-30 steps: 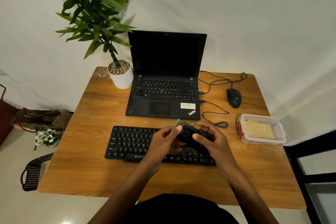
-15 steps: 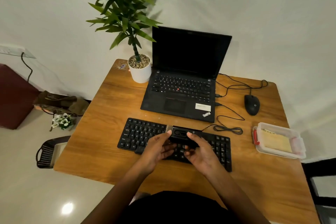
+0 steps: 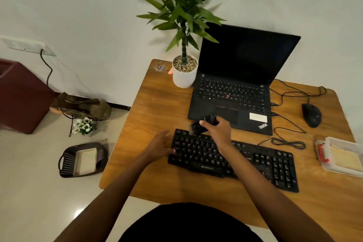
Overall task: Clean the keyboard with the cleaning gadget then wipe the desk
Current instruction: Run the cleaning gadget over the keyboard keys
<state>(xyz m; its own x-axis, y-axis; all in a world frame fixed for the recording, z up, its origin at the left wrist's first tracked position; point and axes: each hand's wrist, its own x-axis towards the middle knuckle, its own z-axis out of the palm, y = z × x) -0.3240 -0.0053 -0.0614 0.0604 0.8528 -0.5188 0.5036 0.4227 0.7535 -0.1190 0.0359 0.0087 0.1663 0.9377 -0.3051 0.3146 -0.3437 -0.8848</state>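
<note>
Gripping the cleaning gadget (image 3: 198, 126) in our right hand (image 3: 218, 128), fingers wrapped round its dark body, we hold it over the far-left corner of the keyboard (image 3: 255, 161), at about eleven o'clock on the board. Its brush end tips down toward the top row of keys; we cannot tell whether the bristles touch them. Our left hand (image 3: 158, 145) lies relaxed and empty on the desk (image 3: 157, 104) at the keyboard's nine o'clock end, fingers loose and against the board's edge, apparently steadying it.

The keyboard sits at the middle of the desk just ahead of us. The laptop (image 3: 235, 94) stands open at twelve o'clock and the mouse (image 3: 311, 115) lies at two. A clear container (image 3: 334, 141) at three o'clock holds a yellow cloth (image 3: 345, 158).

We judge the task to be at its very start. The gadget is in hand and poised at the first corner, and the long run of keys toward three o'clock is not yet brushed as far as we can see. The cloth sits untouched in its container, so wiping the desk is wholly ahead of us.
</note>
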